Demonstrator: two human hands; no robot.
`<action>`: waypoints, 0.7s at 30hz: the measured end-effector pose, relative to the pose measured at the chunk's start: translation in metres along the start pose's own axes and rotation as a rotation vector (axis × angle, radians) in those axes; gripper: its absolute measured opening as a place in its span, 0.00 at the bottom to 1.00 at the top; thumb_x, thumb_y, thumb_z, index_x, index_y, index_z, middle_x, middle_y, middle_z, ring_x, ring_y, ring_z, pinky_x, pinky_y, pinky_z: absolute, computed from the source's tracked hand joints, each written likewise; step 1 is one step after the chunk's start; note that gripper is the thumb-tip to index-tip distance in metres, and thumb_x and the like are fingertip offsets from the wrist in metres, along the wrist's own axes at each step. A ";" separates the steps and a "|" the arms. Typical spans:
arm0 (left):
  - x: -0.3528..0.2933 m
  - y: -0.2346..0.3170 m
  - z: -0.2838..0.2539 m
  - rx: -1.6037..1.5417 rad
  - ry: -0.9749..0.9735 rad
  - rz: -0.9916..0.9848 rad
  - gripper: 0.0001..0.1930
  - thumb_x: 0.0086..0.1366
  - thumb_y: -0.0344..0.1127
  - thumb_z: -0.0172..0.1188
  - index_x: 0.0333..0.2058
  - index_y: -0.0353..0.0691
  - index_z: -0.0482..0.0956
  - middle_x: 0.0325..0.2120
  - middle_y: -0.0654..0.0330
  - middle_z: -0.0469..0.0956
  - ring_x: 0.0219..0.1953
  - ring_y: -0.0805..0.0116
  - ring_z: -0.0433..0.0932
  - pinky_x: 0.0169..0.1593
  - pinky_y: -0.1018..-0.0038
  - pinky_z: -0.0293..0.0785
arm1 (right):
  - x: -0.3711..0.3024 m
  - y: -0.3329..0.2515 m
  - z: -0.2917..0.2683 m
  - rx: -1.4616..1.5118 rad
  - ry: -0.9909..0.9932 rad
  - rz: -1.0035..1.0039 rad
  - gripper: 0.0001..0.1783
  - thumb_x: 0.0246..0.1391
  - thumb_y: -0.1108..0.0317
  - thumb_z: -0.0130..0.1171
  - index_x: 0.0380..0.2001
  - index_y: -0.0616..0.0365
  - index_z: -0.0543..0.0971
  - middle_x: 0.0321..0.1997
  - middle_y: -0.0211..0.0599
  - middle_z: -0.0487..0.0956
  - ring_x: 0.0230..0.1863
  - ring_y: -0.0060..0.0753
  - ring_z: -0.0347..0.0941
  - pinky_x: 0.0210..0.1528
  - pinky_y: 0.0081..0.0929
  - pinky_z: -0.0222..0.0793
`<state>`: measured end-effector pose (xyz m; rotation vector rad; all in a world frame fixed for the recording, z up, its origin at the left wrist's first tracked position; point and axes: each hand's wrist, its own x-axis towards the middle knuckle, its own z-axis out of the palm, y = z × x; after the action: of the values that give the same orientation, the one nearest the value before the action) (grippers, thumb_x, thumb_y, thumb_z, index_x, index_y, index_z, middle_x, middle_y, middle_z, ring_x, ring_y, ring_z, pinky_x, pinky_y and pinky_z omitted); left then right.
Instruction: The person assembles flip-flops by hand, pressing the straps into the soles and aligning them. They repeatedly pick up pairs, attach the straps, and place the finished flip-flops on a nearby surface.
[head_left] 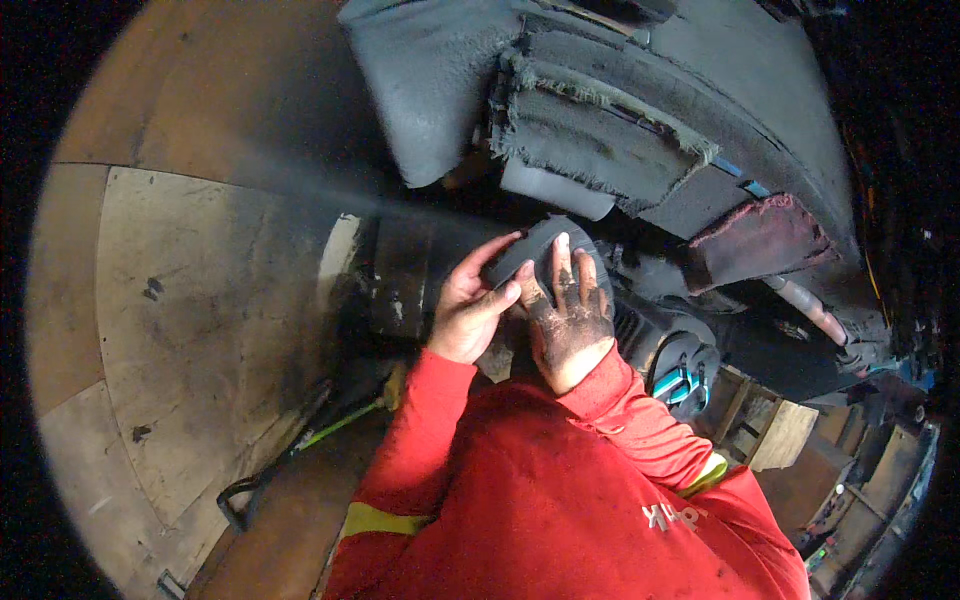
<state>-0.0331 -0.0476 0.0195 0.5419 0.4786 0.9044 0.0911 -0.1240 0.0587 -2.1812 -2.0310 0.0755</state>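
A dark grey, rounded flat piece like a shoe sole (535, 247) is held up between both hands in front of my chest. My left hand (470, 305) grips its left edge, with the thumb on the near side and the fingers along the rim. My right hand (574, 325), smudged with black dust, presses on its face with the fingers laid along it. The far edge of the sole is close to a pale roller (557, 190) under a frayed grey cloth flap (610, 140); whether they touch, I cannot tell.
The dust-coated machine housing (760, 80) curves over the upper right, with a dark red cloth flap (760, 240) hanging from it. Sandals with teal straps (685, 380) sit to the right. A wooden panel (200, 330) stands on the left; a hazy dust streak (370, 195) spreads leftward.
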 end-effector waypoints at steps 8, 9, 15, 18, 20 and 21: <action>0.009 0.032 0.036 0.713 0.179 0.048 0.26 0.61 0.39 0.69 0.54 0.32 0.75 0.41 0.58 0.82 0.42 0.72 0.80 0.47 0.75 0.76 | 0.010 0.005 0.003 0.488 0.047 -0.064 0.41 0.41 0.72 0.67 0.62 0.59 0.68 0.73 0.66 0.50 0.68 0.74 0.54 0.67 0.53 0.58; 0.013 0.032 0.037 0.817 0.175 0.079 0.25 0.62 0.41 0.68 0.53 0.31 0.77 0.40 0.56 0.83 0.42 0.71 0.80 0.47 0.74 0.76 | 0.011 0.008 0.005 0.565 0.009 -0.052 0.41 0.42 0.71 0.67 0.63 0.59 0.67 0.74 0.67 0.48 0.69 0.75 0.53 0.67 0.53 0.57; 0.039 0.024 0.040 1.168 0.145 -0.026 0.23 0.64 0.43 0.66 0.49 0.30 0.78 0.39 0.52 0.83 0.41 0.68 0.81 0.45 0.72 0.75 | 0.013 0.029 0.015 0.648 -0.226 0.037 0.47 0.43 0.66 0.68 0.69 0.51 0.61 0.76 0.61 0.42 0.70 0.74 0.51 0.69 0.53 0.54; 0.048 0.008 0.046 0.948 0.158 -0.078 0.20 0.66 0.40 0.63 0.49 0.29 0.78 0.41 0.56 0.82 0.41 0.72 0.78 0.46 0.74 0.73 | 0.018 0.045 0.007 0.523 -0.314 0.050 0.49 0.43 0.65 0.68 0.70 0.48 0.59 0.77 0.58 0.42 0.69 0.74 0.53 0.69 0.53 0.55; 0.040 -0.003 0.052 0.723 0.218 -0.071 0.18 0.67 0.37 0.62 0.50 0.30 0.78 0.43 0.62 0.80 0.43 0.76 0.75 0.50 0.77 0.70 | 0.019 0.055 -0.002 0.376 -0.398 0.020 0.48 0.46 0.62 0.67 0.71 0.40 0.58 0.78 0.53 0.42 0.71 0.70 0.52 0.67 0.57 0.56; 0.031 -0.004 0.054 0.679 0.309 -0.082 0.19 0.67 0.36 0.62 0.52 0.30 0.77 0.45 0.63 0.79 0.46 0.75 0.75 0.53 0.76 0.69 | 0.020 0.057 -0.006 0.355 -0.393 -0.036 0.47 0.47 0.61 0.66 0.71 0.37 0.58 0.78 0.50 0.43 0.71 0.69 0.51 0.67 0.59 0.55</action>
<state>0.0184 -0.0363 0.0538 0.9939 1.0980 0.7363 0.1500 -0.1082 0.0571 -2.0195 -2.0396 0.8524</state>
